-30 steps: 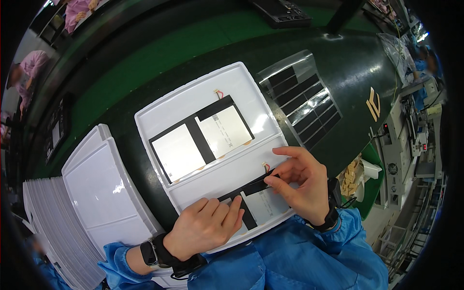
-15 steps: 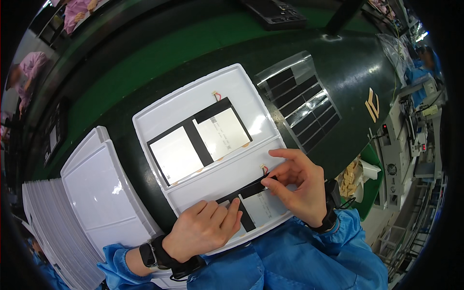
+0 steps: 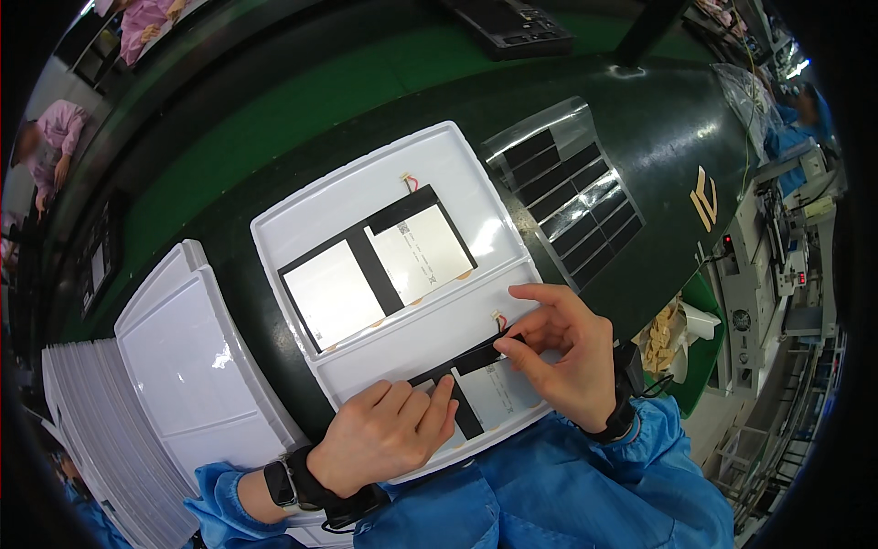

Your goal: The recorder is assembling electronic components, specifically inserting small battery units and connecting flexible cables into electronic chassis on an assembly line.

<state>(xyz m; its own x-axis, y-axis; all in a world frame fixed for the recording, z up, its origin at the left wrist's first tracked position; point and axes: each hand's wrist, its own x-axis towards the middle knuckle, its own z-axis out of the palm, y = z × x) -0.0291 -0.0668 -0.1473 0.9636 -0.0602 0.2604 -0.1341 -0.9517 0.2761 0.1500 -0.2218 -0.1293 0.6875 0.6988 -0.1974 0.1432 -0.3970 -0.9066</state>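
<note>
White tray-rim [image 3: 501,430] blw batt [image 3: 494,395], room abv | R grip [image 3: 572,361] pinching strip [image 3: 477,357] | L grip [image 3: 389,430] unclear

1. Near battery pack [image 3: 498,389]: left part hidden under left hand [image 3: 389,425], upper right corner behind right hand [image 3: 572,361].
2. Right thumb and forefinger at black strip [image 3: 481,355] — pinch or mere touch, cannot tell.
3. White tray [image 3: 468,169]: near edge partly covered.
4. Print on far battery pack [image 3: 422,254]: too small to read.
5. Black device [image 3: 512,29]: cut off by upper edge.
6. Co-worker in blue [image 3: 794,142], far right — blurred.
</note>
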